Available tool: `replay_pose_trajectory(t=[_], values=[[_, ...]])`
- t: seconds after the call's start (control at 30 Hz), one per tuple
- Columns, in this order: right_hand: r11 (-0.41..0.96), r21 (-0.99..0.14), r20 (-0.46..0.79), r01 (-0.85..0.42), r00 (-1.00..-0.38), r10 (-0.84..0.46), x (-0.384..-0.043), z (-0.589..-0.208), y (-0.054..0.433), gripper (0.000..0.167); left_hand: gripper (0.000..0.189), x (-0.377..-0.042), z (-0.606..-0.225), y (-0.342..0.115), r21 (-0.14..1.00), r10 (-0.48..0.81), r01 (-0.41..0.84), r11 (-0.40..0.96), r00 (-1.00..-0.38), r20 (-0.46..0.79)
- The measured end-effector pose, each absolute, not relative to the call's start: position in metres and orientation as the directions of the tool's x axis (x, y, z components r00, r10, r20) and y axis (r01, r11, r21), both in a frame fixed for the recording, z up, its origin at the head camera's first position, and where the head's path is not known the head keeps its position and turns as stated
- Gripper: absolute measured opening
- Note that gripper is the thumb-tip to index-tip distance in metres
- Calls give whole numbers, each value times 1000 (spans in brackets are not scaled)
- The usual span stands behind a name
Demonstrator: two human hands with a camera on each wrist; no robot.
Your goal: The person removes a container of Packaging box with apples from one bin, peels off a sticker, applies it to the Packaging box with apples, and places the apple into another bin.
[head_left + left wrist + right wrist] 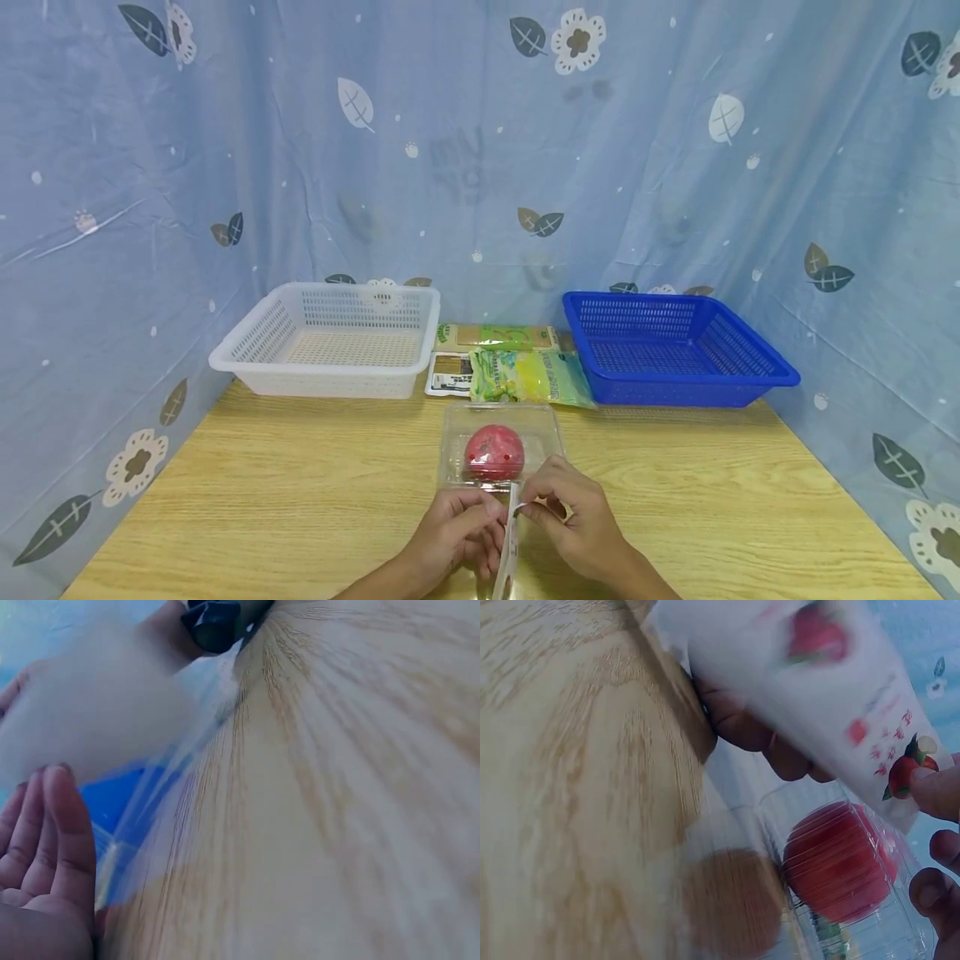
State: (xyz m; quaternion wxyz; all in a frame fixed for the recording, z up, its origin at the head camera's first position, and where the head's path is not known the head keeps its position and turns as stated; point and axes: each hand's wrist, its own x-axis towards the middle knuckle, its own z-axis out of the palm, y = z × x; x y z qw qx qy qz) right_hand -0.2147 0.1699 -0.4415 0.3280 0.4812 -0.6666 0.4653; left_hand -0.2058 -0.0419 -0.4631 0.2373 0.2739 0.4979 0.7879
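A white sheet printed with red fruit pictures [862,712] stands nearly edge-on between both hands in the head view. At its upper edge, the thumb and forefinger of my right hand [573,517] pinch a printed corner. My left hand [457,533] is on the other side, its loosely bent fingers right at the sheet. In the left wrist view, these fingers are fairly straight beside the blurred plain back of the sheet [97,705]. Just beyond the hands, a round red fruit [493,450] sits in a clear plastic box [540,425].
A white basket [345,379] stands at the back left and a blue basket [675,392] at the back right. Between them lie a green-yellow packet [532,379], a flat white packet [448,375] and a long beige pack [498,336]. A patterned blue curtain [465,125] encloses the wooden table [315,475].
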Motion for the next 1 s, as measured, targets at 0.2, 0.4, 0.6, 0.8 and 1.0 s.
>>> replay_pose_trajectory(t=[0.2,0.4,0.6,0.8,1.0], values=[[80,-287,883,-955,-296,-365,-214,-439,169,34,44,-203,-462,-42,929,647,-49,-368,-731,217],[39,-293,876,-955,-285,-390,-213,-440,170,30,43,-204,-461,-42,941,638,-26,-338,-741,209],[40,-354,859,-935,-341,-381,-209,-438,171,45,39,-205,-461,-41,952,614,-23,-306,-769,179],[0,-394,863,-919,-370,-345,-207,-434,171,44,32,-205,-459,-42,958,561,38,-285,-803,199],[-147,-491,849,-858,-434,-301,-212,-446,177,44,32,-205,-455,-44,967,515,46,-252,-840,174]])
